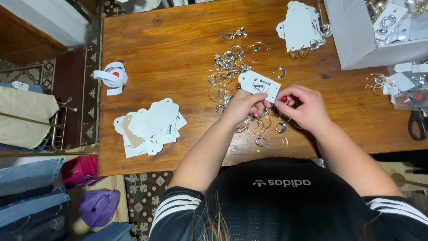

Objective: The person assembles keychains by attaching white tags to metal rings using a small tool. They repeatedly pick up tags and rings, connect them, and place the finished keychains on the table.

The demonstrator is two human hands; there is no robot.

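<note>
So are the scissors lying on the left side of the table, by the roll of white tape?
No, the scissors lie at the table's right edge, far from the tape roll on the left.

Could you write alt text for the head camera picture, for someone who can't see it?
Seen from above, a person's left hand and right hand hold a white tag-shaped card over a wooden table strewn with silver hoop earrings. A stack of blank cards lies to the left, a grey box at upper right.

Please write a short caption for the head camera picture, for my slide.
Both hands, left hand and right hand, hold a white card above silver earrings on a wooden table.
</note>
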